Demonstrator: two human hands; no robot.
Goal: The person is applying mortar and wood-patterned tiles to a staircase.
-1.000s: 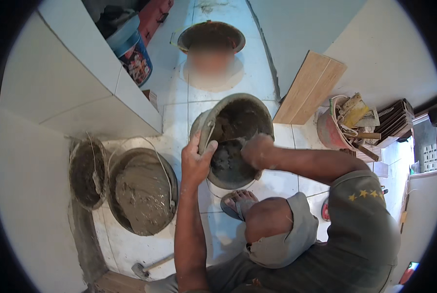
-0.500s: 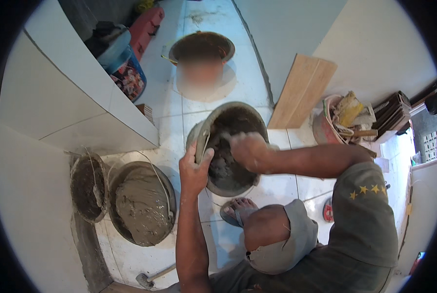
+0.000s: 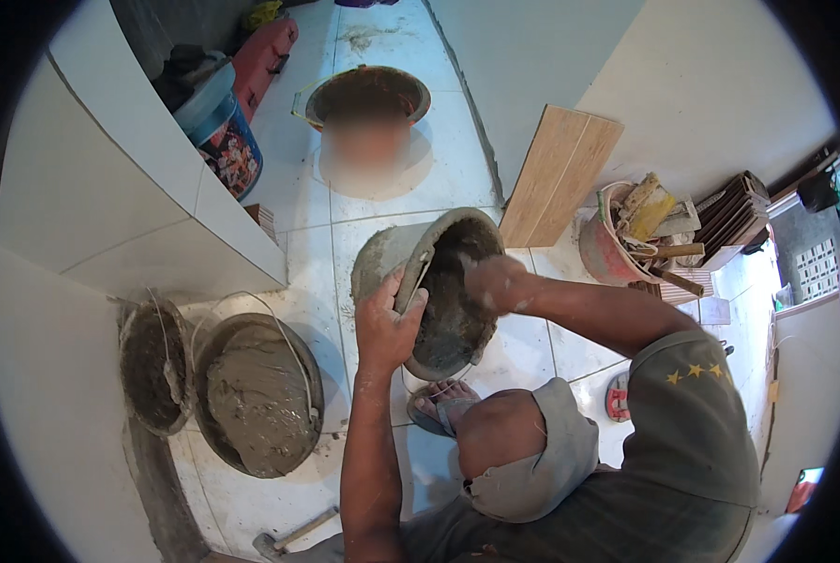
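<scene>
Across the white tiled floor (image 3: 448, 150), here's the tilted bucket (image 3: 378, 267) at the middle, its mouth turned right; near left of it stands the mortar bucket (image 3: 215, 432), holding wet grey-brown mortar (image 3: 260, 399); just left of that, a smaller pail (image 3: 143, 375); my left hand (image 3: 387, 324) is clamped on the tilted bucket's rim; my right hand (image 3: 497, 284) is at its mouth, blurred, and I can't tell whether those fingers grip anything.
</scene>
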